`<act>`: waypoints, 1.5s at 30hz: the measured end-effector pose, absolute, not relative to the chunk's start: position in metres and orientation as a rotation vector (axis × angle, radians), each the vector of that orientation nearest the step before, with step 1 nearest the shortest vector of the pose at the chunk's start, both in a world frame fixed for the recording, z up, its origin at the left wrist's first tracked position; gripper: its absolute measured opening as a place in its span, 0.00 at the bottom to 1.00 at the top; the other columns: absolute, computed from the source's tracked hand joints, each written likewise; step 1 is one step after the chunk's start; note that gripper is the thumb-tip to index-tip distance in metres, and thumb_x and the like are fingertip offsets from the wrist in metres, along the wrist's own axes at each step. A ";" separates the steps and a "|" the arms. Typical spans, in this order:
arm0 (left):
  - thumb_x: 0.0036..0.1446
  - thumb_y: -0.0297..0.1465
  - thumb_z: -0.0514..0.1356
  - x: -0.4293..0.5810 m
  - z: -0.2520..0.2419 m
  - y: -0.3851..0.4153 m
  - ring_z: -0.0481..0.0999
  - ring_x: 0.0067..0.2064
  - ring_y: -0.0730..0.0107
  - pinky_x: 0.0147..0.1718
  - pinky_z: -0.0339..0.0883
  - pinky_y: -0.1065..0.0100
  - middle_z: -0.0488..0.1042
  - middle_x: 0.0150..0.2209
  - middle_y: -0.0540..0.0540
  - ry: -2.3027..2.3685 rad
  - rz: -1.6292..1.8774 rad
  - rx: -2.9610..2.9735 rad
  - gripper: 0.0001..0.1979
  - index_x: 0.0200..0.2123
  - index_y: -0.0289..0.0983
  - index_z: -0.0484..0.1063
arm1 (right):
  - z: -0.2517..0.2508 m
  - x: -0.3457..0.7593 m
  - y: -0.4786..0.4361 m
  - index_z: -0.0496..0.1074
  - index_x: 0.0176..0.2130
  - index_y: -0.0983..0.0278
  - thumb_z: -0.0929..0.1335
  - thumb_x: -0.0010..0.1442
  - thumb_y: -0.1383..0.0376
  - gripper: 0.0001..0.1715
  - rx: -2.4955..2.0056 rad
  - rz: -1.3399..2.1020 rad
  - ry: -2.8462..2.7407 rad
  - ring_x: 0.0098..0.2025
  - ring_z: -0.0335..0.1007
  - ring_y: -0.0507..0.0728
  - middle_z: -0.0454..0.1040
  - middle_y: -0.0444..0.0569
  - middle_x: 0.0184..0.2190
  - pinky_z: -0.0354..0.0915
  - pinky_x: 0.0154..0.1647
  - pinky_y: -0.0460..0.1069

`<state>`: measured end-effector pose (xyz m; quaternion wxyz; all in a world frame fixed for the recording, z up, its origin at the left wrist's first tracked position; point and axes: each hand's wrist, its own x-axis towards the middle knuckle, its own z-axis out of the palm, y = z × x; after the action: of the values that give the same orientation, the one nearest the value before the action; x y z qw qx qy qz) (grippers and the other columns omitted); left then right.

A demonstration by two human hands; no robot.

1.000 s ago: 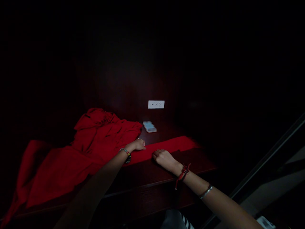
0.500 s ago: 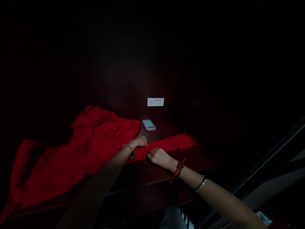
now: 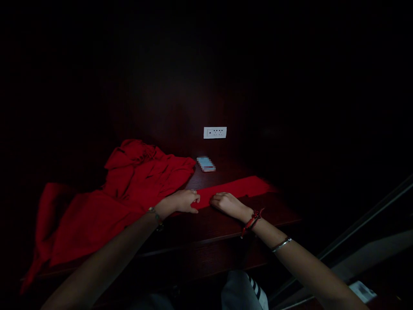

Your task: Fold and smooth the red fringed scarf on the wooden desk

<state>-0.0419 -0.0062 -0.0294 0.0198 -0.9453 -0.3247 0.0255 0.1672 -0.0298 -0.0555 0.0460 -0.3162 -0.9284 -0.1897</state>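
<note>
A long red cloth lies bunched in a loose heap point(image 3: 151, 172) on the left of the dark wooden surface. From it a narrow flat strip point(image 3: 245, 187) runs off to the right. My left hand point(image 3: 184, 201) rests on the strip beside the heap, thumb apart from the curled fingers, a ring on one of them. Just to its right, my right hand point(image 3: 228, 204) is closed at the near edge of the strip, fingers bent down over the cloth. Its fingertips are partly hidden.
A pale blue, blurred-out flat object point(image 3: 205, 164) lies behind the strip, below a white wall socket point(image 3: 215, 132). The dark wooden surface point(image 3: 206, 228) ends at a front edge nearest me. A grey sleeve or trouser leg with stripes point(image 3: 238, 290) shows below. Most surroundings are dark.
My left hand has moved nearer to me, and its thumb has come away from the fingers. My right hand stays at the strip's near edge. The view has shifted slightly.
</note>
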 end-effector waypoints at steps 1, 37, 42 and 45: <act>0.44 0.34 0.58 -0.041 -0.029 -0.009 0.69 0.34 0.66 0.31 0.60 0.70 0.70 0.35 0.45 -1.002 0.098 -2.901 0.12 0.34 0.36 0.68 | -0.056 0.168 -0.029 0.68 0.34 0.67 0.58 0.61 0.68 0.12 -0.956 -0.591 -2.838 0.34 0.64 0.52 0.70 0.49 0.31 0.56 0.34 0.46; 0.45 0.31 0.56 -0.033 -0.036 0.075 0.68 0.28 0.76 0.28 0.60 0.75 0.72 0.26 0.52 -1.932 -0.426 -3.324 0.07 0.27 0.34 0.69 | -0.055 0.142 -0.045 0.61 0.43 0.64 0.56 0.59 0.70 0.12 -1.490 -0.413 -2.543 0.32 0.66 0.55 0.69 0.52 0.34 0.58 0.30 0.46; 0.47 0.27 0.56 -0.024 -0.020 0.074 0.71 0.34 0.76 0.35 0.62 0.73 0.73 0.35 0.49 -2.014 -0.779 -3.411 0.12 0.38 0.36 0.68 | -0.049 0.152 -0.042 0.61 0.42 0.65 0.56 0.59 0.70 0.12 -1.442 -0.275 -2.342 0.31 0.66 0.54 0.69 0.52 0.32 0.58 0.30 0.45; 0.45 0.24 0.58 -0.008 -0.005 0.075 0.71 0.35 0.74 0.37 0.63 0.70 0.73 0.35 0.46 -2.095 -1.254 -3.482 0.15 0.40 0.35 0.67 | -0.039 0.163 -0.037 0.61 0.41 0.66 0.57 0.57 0.71 0.11 -1.340 -0.158 -2.159 0.33 0.66 0.53 0.70 0.52 0.33 0.58 0.32 0.45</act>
<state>-0.0076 0.0752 -0.0053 -0.5273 -0.6957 -0.4186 -0.2505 0.1630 -0.0367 -0.0392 0.2932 -0.5032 -0.8108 -0.0592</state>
